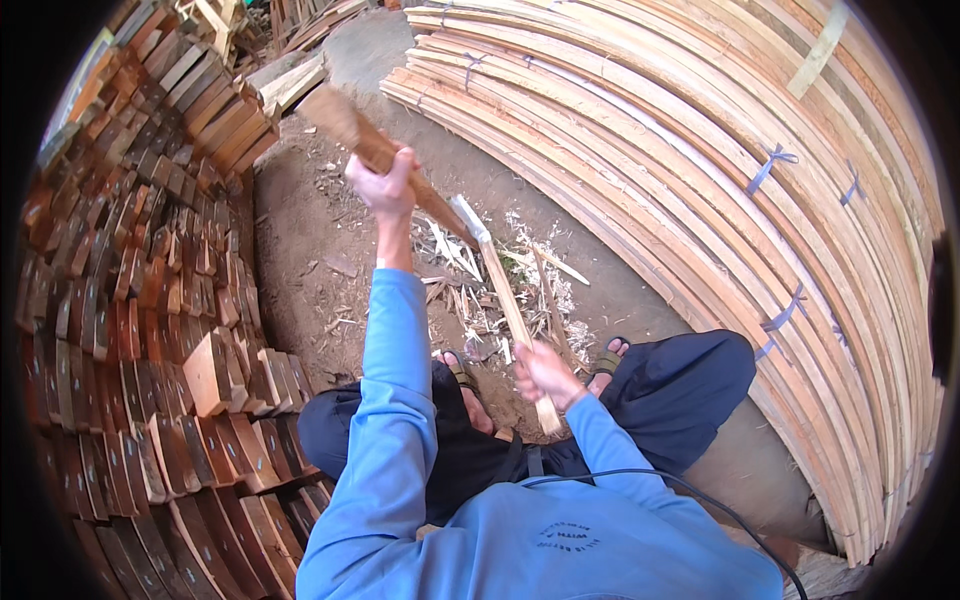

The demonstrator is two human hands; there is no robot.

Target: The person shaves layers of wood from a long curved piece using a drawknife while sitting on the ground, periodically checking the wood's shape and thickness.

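Note:
My left hand [385,185] is closed round a brown wooden board [435,205], held slanting over the ground. The board's upper end is blurred by motion, and its lower end points toward the wood chips. In my right hand [547,374], fingers wrapped round it, is the pale wooden handle of a hatchet-like tool [508,295]. Its grey metal head [468,218] lies close beside the board's lower end; I cannot tell whether they touch. The exact shape of the blade is hard to make out.
Wood shavings [555,300] and splinters litter the dirt floor between my sandalled feet [475,405]. A high stack of short brown wooden blocks [190,390] rises at left. Long pale planks [690,170], tied in bundles, curve along the right. A black cable [690,487] crosses my blue shirt.

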